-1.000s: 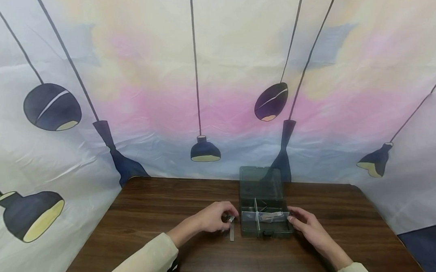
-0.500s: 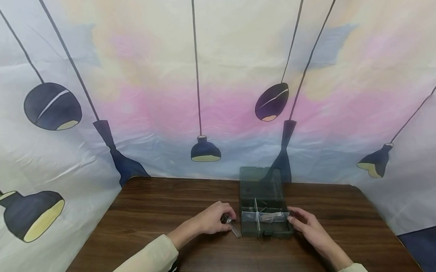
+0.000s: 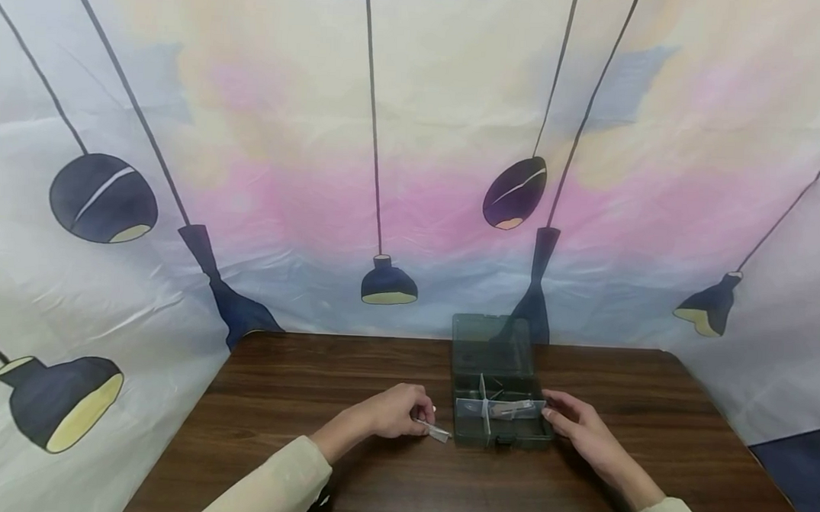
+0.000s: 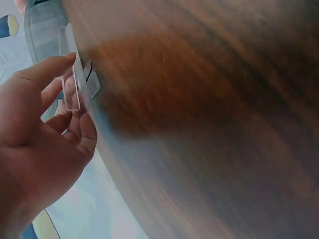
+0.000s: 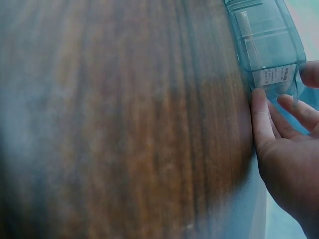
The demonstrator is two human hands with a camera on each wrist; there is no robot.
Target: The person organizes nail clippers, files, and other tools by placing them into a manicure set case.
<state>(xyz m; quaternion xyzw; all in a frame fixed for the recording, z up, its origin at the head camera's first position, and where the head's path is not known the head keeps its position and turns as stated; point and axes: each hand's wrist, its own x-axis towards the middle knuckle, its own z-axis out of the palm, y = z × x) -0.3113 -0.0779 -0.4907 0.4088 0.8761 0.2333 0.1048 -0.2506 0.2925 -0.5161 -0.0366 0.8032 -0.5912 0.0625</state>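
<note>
My left hand [image 3: 403, 411] pinches a small clear plastic strip [image 3: 438, 433] just left of the box. In the left wrist view the strip [image 4: 72, 89] lies between thumb and fingers, and a second clear piece [image 4: 93, 85] shows just beyond it; whether they are joined I cannot tell. The smoky clear plastic box [image 3: 469, 434] stands with its lid [image 3: 491, 347] raised. White and clear dividers [image 3: 482, 397] cross inside it. My right hand [image 3: 584, 428] rests its fingertips against the box's right side, near a barcode label [image 5: 275, 74] seen in the right wrist view.
The box stands on a dark wood-grain table [image 3: 350, 360]. Inside it, a small clear packet-like item [image 3: 511, 408] lies at the middle divider. Behind the table hangs a backdrop cloth [image 3: 283, 166] printed with pendant lamps.
The strip in my left hand has swung from pointing toward me to pointing right, and the hand has shifted slightly left. My right hand stays against the box.
</note>
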